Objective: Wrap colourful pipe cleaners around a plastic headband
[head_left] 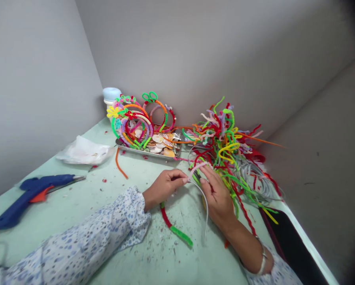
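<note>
My left hand [167,185] is closed, thumb and fingers pinching a thin pale grey headband strip [206,206] where a light pink pipe cleaner [194,169] meets it. The strip's bare end curves down between my hands. Below my left hand a fuzzy red and green length [177,232] shows; whether it joins the strip is hidden behind the hand. My right hand [219,194] has its fingertips on the far part of the pink pipe cleaner, its fingers bent close together.
A blue glue gun [38,194] lies at left near a white plastic bag [84,151]. Finished pipe-cleaner headbands [136,126] rest on a metal tray [144,155] of patterned pieces. Heaped pipe cleaners [225,138] and grey bands [256,178] lie right, beside a dark flat object [287,237].
</note>
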Available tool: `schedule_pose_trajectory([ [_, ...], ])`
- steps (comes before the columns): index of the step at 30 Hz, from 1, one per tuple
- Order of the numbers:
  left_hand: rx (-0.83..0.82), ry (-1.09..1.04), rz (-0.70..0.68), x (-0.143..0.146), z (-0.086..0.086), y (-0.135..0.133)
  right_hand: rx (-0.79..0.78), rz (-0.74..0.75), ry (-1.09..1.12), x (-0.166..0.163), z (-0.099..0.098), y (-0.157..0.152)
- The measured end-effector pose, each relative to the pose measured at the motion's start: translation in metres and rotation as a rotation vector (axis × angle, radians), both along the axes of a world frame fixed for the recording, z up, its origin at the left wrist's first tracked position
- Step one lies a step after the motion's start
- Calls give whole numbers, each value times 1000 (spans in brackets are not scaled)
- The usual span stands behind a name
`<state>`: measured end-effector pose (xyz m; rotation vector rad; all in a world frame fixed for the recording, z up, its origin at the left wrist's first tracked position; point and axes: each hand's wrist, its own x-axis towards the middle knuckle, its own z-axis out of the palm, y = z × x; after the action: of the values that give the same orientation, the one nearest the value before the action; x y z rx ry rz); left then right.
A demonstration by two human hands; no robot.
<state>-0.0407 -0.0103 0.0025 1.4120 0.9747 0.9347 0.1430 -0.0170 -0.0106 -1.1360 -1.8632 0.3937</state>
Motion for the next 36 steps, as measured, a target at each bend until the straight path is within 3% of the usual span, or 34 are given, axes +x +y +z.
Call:
schedule_pose_trajectory([
  [3, -3, 16, -8, 0, -2, 0, -261, 100, 315, -2, -3, 0],
  [6, 20, 23, -10, 0, -3, 1, -408, 168, 542, -3, -5, 2],
  [14, 61, 35, 8, 1, -3, -1, -558, 199, 460, -7, 9, -6],
  [22, 51, 35, -3, 1, -5, -1, -579, 151, 430, -10, 5, -5],
  [36, -26, 9, -30, 2, -3, -1, -458, 82, 303, -11, 8, -10],
])
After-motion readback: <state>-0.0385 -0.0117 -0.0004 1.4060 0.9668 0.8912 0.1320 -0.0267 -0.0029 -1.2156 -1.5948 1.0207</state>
